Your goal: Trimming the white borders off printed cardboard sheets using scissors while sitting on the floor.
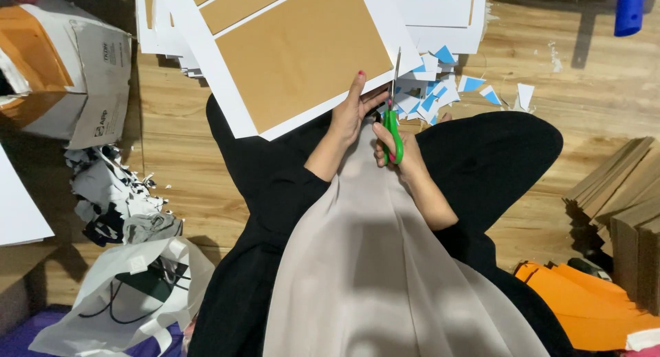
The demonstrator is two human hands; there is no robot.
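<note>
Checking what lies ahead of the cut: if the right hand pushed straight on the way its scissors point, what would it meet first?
The right hand aims the green-handled scissors up the picture. The blades sit at the white edge of the brown-and-white sheet, so that sheet likely comes first, with the stacked sheets beyond; depth is unclear.

Wooden floor (185,116). Far left of the hands: open cardboard box (65,68), crumpled fabric scraps (117,199), white plastic bag (130,295) nearer the body. Just above right: blue-white paper offcuts (440,89). Lower right: orange sheets (591,302), stacked brown boards (625,206)
</note>
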